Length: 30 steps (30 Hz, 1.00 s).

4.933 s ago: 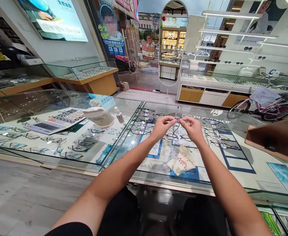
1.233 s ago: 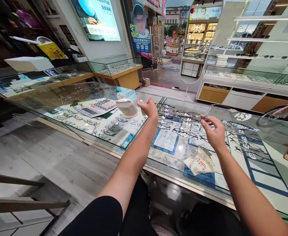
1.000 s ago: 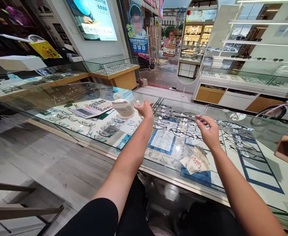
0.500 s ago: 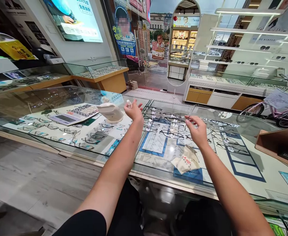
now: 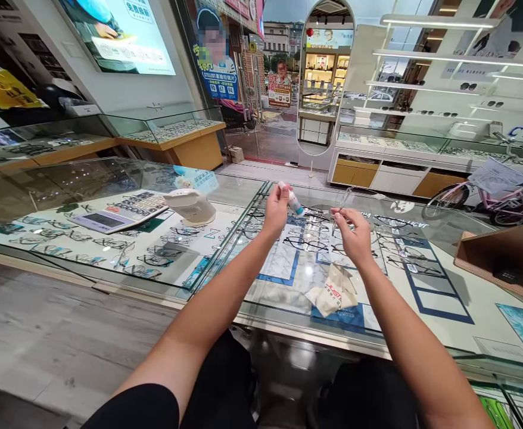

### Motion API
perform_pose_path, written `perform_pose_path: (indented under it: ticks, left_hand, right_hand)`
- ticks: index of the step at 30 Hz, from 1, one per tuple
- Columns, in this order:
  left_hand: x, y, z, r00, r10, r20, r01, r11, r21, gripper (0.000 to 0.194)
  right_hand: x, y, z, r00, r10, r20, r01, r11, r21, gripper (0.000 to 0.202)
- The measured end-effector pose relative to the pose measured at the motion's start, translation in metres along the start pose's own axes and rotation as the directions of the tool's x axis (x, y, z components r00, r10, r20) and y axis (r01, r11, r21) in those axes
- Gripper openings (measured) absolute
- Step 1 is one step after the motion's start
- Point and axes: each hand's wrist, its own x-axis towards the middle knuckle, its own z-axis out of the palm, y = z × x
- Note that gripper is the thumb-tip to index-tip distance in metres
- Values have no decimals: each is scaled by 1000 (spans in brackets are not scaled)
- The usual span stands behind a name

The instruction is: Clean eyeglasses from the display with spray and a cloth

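My left hand (image 5: 276, 210) is closed around a small white bottle (image 5: 295, 204) with a blue-green part, tilted down toward the right. Across from it, my right hand (image 5: 354, 232) pinches a pair of thin-framed glasses (image 5: 344, 198) between thumb and fingers. A short gap separates the bottle from the glasses. Both hands are above a glass display counter (image 5: 261, 301), where rows of dark-framed glasses (image 5: 307, 244) show through the top. Nearer to me lies a crumpled beige cloth or paper (image 5: 334, 292) with red lettering.
Left of my hands are a white stand-like device (image 5: 192, 206) and a large calculator (image 5: 121, 213). A wooden box (image 5: 503, 256) stands at the right end of the counter. Beyond it are a pink bicycle (image 5: 489, 193) and a tall oval mirror (image 5: 325, 77).
My left hand has moved right, toward the glasses, and turned so the bottle now tips downward. My right hand keeps hold of the glasses. The camera view has shifted slightly.
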Motion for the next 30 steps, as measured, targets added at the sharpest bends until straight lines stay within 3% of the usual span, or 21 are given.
perform_pose_path:
  ticks: [4, 8, 18, 21, 25, 30]
  left_hand:
    - [-14, -2, 12, 947, -106, 304, 172, 964, -202, 53]
    - [-23, 2, 16, 883, -179, 433, 306, 921, -243, 47]
    - [-26, 4, 12, 844, -190, 502, 241, 970, -38, 49]
    - [-25, 5, 12, 836, -214, 505, 279, 959, -54, 48]
    - [-26, 10, 13, 820, -228, 525, 322, 942, -93, 64]
    - [-30, 13, 16, 823, -239, 516, 318, 946, -69, 60]
  right_hand:
    - [-1, -3, 1, 1000, 0, 27, 0, 1000, 24, 27]
    - [-1, -8, 1, 998, 21, 56, -24, 998, 61, 27]
    - [2, -12, 0, 986, 94, 135, -119, 975, 188, 32]
    - [1, -14, 0, 980, 93, 175, -127, 972, 199, 31]
    - [0, -21, 2, 971, 61, 233, -111, 972, 209, 33]
    - [-2, -24, 2, 952, 49, 301, -122, 966, 229, 36]
